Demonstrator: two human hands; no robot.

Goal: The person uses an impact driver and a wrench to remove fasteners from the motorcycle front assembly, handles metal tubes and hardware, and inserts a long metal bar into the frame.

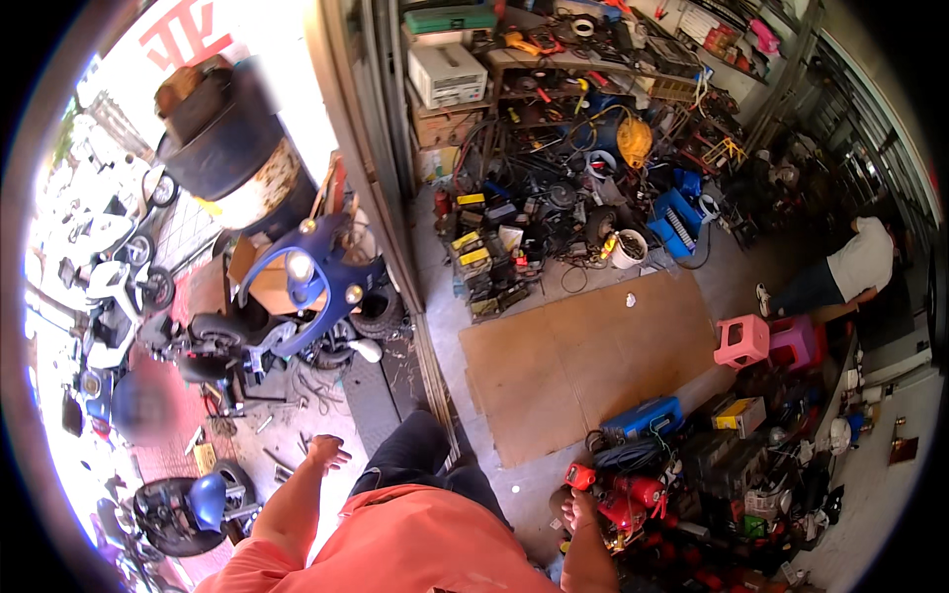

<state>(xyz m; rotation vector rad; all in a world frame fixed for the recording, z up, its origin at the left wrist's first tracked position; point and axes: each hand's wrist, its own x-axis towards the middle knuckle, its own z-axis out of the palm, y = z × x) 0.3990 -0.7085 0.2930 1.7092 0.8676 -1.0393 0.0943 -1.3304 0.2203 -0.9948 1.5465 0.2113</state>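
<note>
The right hand (578, 509) has its fingers curled in, just beside a red compressor-like machine (638, 494); whether it grips any part of it, I cannot tell. The left hand (326, 452) hangs free with loosely spread fingers, holding nothing visible. The machine sits just to the right of the right-hand grip, with a red boxy piece (579, 476) directly ahead of those fingers. It looks rigid and probably heavy, its painted shell likely smooth and slippery if oily, so a firm hold low on the body or frame would seem safer than on small fittings. Beyond it from the grip lie a black cable coil (628, 457) and a blue case (643, 418), with a flat cardboard sheet (593, 356) farther ahead. Large red lettering marks a pale sign (188, 35) far ahead of the left hand; labels near the right hand are too small to read.
</note>
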